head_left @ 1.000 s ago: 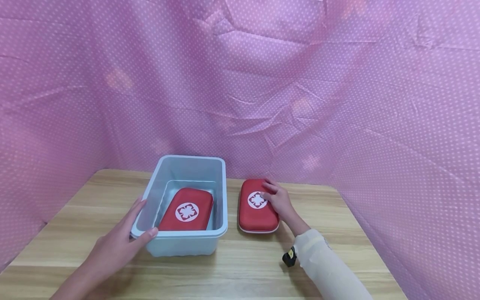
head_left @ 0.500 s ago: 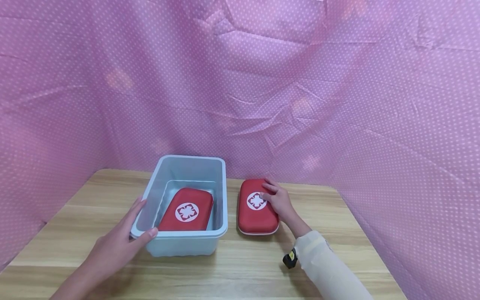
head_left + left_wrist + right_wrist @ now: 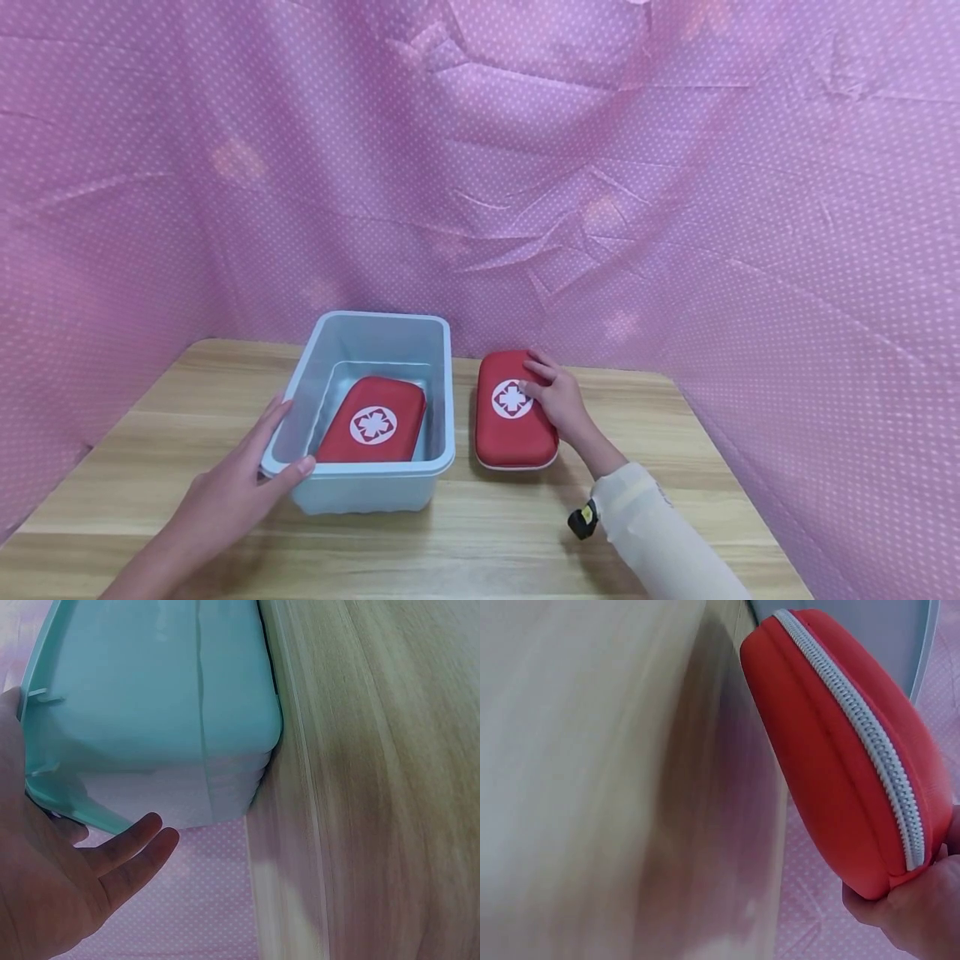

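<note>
My left hand [image 3: 236,492] grips the near left corner of a pale blue plastic bin [image 3: 375,492], thumb over the rim and fingers along the outer wall. Inside the bin lies a red first aid case [image 3: 405,417] with a white cross emblem. To the right of the bin, my right hand [image 3: 562,404] holds a second red first aid case [image 3: 517,437] by its right side. In the right wrist view that case's grey zipper [image 3: 855,712] runs closed along its edge, and the case appears raised off the tabletop. The palm side of my right hand is hidden.
A wood-grain table [image 3: 480,554] carries everything. Pink dotted fabric [image 3: 525,167] hangs behind and on both sides, close to the table's far edge. A black device [image 3: 582,520] sits at my right wrist below a pale sleeve [image 3: 660,533].
The far end of the right-hand first aid case has risen slightly, and the case has shifted a little left. My left hand and the bin stay in place.
</note>
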`<action>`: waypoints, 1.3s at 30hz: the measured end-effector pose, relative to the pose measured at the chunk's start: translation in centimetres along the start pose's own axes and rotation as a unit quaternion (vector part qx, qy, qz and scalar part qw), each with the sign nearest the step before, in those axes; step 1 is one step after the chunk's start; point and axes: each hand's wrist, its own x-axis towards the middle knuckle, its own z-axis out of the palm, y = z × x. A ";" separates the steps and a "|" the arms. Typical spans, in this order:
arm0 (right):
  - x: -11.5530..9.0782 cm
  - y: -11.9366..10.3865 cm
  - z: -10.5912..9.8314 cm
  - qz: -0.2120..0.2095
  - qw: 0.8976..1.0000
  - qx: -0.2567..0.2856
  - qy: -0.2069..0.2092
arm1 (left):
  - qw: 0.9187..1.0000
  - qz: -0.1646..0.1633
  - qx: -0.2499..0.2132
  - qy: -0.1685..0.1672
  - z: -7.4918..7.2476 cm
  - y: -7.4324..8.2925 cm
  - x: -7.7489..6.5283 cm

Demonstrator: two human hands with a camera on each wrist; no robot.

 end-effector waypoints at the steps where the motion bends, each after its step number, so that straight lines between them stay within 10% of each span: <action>1: 0.2 0.2 0.0 -0.003 1.000 -0.004 0.003 | 1.000 0.000 0.000 0.000 0.0 0.0 0.0; 39: 1.0 -10.8 -0.8 -0.138 0.988 0.015 0.073 | 1.000 0.003 -0.007 -0.008 -0.2 -0.6 0.9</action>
